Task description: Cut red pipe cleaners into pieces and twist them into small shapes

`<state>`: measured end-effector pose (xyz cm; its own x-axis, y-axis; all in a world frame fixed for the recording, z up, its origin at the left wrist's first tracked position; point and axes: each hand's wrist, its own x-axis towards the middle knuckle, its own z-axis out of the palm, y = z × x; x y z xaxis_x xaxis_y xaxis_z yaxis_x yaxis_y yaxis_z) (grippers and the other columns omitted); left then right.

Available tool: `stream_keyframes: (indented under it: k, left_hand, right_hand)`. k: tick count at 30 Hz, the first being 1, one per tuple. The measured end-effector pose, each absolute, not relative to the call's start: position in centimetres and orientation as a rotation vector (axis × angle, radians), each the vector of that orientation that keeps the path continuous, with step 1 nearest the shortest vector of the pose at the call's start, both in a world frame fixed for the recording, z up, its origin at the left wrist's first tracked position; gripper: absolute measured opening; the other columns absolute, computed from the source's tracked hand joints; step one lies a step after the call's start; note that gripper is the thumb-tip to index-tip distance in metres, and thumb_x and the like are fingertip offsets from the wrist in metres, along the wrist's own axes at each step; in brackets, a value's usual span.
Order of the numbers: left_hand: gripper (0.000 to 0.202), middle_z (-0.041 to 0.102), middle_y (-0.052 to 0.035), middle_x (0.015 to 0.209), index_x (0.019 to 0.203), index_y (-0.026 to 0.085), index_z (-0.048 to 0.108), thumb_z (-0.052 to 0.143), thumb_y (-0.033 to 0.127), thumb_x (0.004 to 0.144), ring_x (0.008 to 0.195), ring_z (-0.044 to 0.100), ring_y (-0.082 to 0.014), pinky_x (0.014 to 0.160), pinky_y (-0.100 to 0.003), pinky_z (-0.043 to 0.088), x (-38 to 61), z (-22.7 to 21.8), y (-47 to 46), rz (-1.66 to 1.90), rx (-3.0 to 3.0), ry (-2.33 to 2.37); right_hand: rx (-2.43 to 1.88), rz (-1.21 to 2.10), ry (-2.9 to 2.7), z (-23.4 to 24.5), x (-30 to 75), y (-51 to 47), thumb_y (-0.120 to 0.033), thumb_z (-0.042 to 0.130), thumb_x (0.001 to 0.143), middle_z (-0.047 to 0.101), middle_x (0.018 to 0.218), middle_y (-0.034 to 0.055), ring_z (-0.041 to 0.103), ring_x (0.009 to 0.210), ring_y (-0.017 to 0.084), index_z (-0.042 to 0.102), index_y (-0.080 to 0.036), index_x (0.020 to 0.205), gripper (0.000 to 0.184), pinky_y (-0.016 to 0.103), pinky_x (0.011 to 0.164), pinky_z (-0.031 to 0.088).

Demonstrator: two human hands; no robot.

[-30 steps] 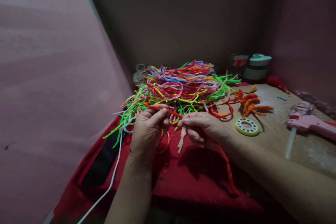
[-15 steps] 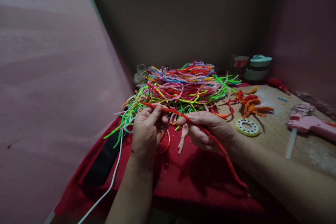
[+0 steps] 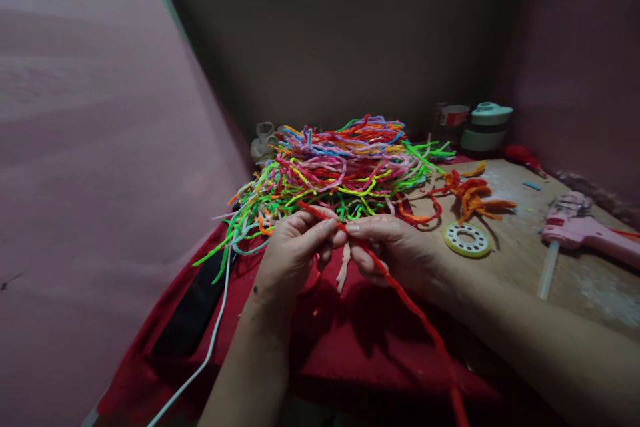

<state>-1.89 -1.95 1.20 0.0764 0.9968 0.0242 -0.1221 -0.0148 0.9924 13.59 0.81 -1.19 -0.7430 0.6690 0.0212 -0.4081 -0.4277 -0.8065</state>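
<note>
A long red pipe cleaner (image 3: 417, 310) runs slantwise through both of my hands above the red cloth. My left hand (image 3: 295, 247) pinches it between thumb and fingers near its upper-left end, which sticks out past the knuckles. Close beside it, fingertips nearly touching, my right hand (image 3: 390, 243) also pinches the strand. From there the strand hangs down toward the bottom edge of the view. Beneath and between the hands lies a pale twisted strip (image 3: 343, 268), and the red handle of a tool (image 3: 311, 282) shows partly behind my left hand.
Behind the hands lies a heap of multicoloured pipe cleaners (image 3: 345, 163). On the board at right are a yellow-rimmed disc (image 3: 468, 240), an orange pipe-cleaner piece (image 3: 477, 200) and a pink glue gun (image 3: 575, 230). A black phone-like slab (image 3: 187, 313) and white cable (image 3: 216, 337) lie left.
My left hand has slid right along the red pipe cleaner until it is close to my right hand. The strand's loose lower end now hangs farther down, out of view.
</note>
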Motion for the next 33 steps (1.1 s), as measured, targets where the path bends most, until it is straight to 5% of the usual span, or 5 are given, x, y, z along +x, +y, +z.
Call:
stream_keyframes:
  k: [10,20,33]
  left_hand:
    - [0.015,0.055,0.0033,0.056,0.080,0.014,0.060,0.065,0.025,0.071,0.037,0.040,-0.0030,0.035,-0.015,0.028,-2.27,1.31,-2.08,1.130,1.147,1.008]
    - [0.009,0.050,0.0048,0.049,0.077,0.013,0.062,0.064,0.018,0.069,0.034,0.039,-0.0029,0.034,-0.014,0.027,-2.10,1.56,-2.31,1.175,1.143,1.001]
    - [0.011,0.047,0.0058,0.049,0.079,0.015,0.059,0.064,0.023,0.073,0.037,0.038,-0.0033,0.035,-0.014,0.028,-2.18,1.37,-2.16,1.215,1.123,0.982]
  right_hand:
    - [-0.626,2.086,-1.208,-0.27,13.22,0.33,-0.023,0.065,0.066,0.051,0.037,-0.0039,0.037,0.026,0.004,0.058,-0.012,0.063,0.013,0.016,0.028,0.022]
    - [-0.593,2.065,-1.127,-1.24,13.00,0.69,-0.022,0.070,0.063,0.053,0.041,-0.0038,0.041,0.032,0.004,0.055,-0.014,0.061,0.017,0.015,0.033,0.026]
    - [-0.593,1.954,-1.138,-1.12,12.96,0.61,-0.018,0.061,0.065,0.056,0.044,-0.0015,0.043,0.035,0.007,0.057,-0.015,0.067,0.006,0.018,0.036,0.027]
